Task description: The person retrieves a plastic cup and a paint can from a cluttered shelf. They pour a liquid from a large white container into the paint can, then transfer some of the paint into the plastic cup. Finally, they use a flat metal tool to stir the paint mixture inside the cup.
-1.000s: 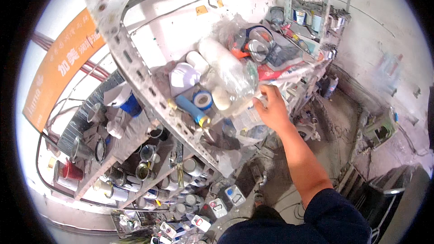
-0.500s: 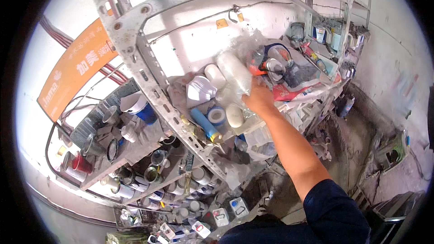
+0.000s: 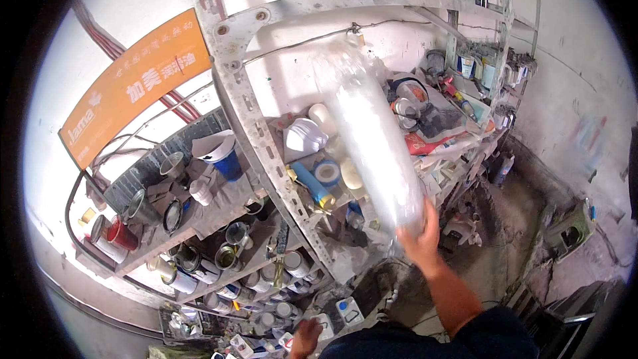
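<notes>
My right hand (image 3: 421, 236) grips the lower end of a long white roll in clear plastic wrap (image 3: 377, 146). The roll is tilted, its far end with loose crumpled film up toward the wall, and it hangs in front of the cluttered shelf (image 3: 312, 203). Behind it on that shelf are white stacked dust masks (image 3: 305, 138), a roll of tape (image 3: 326, 172) with a blue rim, and a blue cylinder (image 3: 311, 185). At the lower edge my left hand (image 3: 307, 336) shows small and blurred, above white jugs; its fingers cannot be made out.
A slotted metal upright (image 3: 249, 106) divides the racks. Left of it, shelves hold a blue bucket (image 3: 227, 165), a red cup (image 3: 121, 234) and several paint cans (image 3: 296, 264). An orange banner (image 3: 136, 86) hangs on the left. White jugs (image 3: 347, 310) stand below.
My right hand has lifted the wrapped roll off the shelf and drawn it nearer to me. My left hand has come into view at the lower edge. The view has shifted a little.
</notes>
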{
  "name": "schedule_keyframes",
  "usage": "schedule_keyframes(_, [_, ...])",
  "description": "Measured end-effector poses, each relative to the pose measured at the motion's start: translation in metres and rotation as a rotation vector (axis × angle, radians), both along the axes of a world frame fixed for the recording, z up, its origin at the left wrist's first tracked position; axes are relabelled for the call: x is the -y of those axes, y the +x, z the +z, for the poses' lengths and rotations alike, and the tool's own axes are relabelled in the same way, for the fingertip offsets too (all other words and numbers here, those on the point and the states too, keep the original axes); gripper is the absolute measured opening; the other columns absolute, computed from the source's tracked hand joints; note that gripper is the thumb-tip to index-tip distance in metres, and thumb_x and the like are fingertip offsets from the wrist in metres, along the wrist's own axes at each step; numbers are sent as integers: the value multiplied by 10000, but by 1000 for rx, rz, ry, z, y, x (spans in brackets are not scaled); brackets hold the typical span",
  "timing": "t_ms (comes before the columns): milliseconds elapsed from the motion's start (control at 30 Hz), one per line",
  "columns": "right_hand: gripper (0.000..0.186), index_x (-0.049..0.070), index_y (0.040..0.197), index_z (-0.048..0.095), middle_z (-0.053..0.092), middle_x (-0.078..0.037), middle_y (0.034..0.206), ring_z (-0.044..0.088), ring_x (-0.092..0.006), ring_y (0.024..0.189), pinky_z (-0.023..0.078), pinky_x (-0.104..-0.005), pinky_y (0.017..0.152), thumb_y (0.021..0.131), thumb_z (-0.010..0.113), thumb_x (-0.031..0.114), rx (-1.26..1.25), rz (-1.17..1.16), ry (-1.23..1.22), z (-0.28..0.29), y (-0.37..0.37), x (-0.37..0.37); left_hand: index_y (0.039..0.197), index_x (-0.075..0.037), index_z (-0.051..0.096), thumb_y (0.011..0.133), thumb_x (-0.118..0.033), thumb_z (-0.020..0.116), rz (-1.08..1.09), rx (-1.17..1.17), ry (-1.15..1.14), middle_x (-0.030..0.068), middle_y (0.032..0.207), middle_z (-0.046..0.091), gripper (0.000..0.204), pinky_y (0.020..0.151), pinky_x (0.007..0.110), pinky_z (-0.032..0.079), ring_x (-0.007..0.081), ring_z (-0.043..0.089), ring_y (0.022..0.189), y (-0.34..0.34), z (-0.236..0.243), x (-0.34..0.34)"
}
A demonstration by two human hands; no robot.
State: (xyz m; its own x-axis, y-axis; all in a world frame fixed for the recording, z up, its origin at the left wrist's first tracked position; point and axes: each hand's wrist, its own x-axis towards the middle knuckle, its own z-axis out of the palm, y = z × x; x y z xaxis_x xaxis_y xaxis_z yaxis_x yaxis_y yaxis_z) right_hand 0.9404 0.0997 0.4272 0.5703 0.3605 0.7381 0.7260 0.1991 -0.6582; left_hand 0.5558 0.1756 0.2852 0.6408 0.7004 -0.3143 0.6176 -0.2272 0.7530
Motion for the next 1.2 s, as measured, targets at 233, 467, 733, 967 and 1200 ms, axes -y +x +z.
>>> schedule_keyframes(233, [713, -38, 1278, 403, 503, -259, 1184, 522, -372, 1080, 411, -491, 936, 731, 742, 269, 38, 289, -286, -57, -102, 57, 1488, -75, 9, 795, -274, 708, -82, 1173, -281, 181, 1419, 326, 1005, 1082, 455, 270, 312, 341, 1313, 123, 169, -38])
schedule_keyframes(467, [690, 3, 1265, 446, 473, -229, 1293, 470, -399, 1186, 398, -482, 986, 728, 769, 293, 177, 456, -412, -112, -128, 85, 1379, -9, 250, 760, -230, 736, 89, 1151, -336, 140, 1300, 449, 818, 1019, 392, 353, 236, 452, 1193, 118, 164, -16])
schedule_keyframes(733, [534, 10, 1280, 485, 432, -216, 1355, 433, -381, 1233, 354, -453, 1023, 808, 681, 167, 232, 418, -349, 18, -86, 47, 1391, 12, 272, 713, -221, 769, -30, 1058, -405, 134, 1313, 464, 872, 1031, 383, 338, 232, 460, 1203, 71, 154, -31])
schedule_keyframes(967, [436, 22, 1169, 546, 566, -164, 1162, 527, -345, 1095, 398, -411, 954, 795, 707, 176, 370, 589, -324, 130, -106, -22, 1399, 38, 270, 650, -217, 827, -64, 893, -401, 133, 1339, 451, 967, 1050, 383, 314, 228, 424, 1242, 30, 161, -32])
schedule_keyframes(1200, [172, 12, 963, 602, 613, -117, 935, 598, -284, 891, 462, -368, 781, 856, 641, 141, 236, 1067, -516, 119, -115, -47, 1396, 38, 300, 628, -228, 850, -84, 795, -446, 119, 1318, 472, 981, 1050, 371, 311, 214, 428, 1230, -16, 139, -37])
